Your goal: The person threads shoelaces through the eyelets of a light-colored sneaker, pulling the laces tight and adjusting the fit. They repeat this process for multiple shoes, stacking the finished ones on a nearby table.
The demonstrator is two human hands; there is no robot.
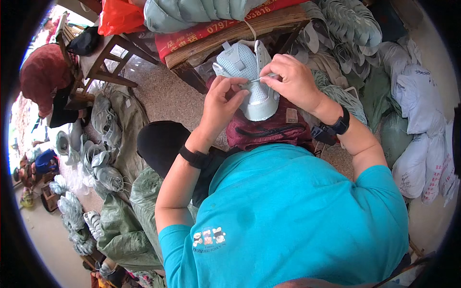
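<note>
A pale blue-green mesh shoe upper (pixel 246 72) rests on a dark red cloth (pixel 269 130) over my lap. My left hand (pixel 222 103) holds the upper's near left side, fingers pinched at its middle. My right hand (pixel 290 79) pinches a thin white lace (pixel 255 79) at the upper's eyelet row, close to my left fingertips. Another lace end (pixel 249 29) runs up from the upper's top. Both wrists carry black bands.
A low wooden bench (pixel 230 36) with a red sheet stands just beyond the shoe. Piles of similar pale uppers (pixel 345 29) lie at the upper right and on the left floor (pixel 101 163). White sacks (pixel 422 139) at right. A person in red (pixel 41 77) sits far left.
</note>
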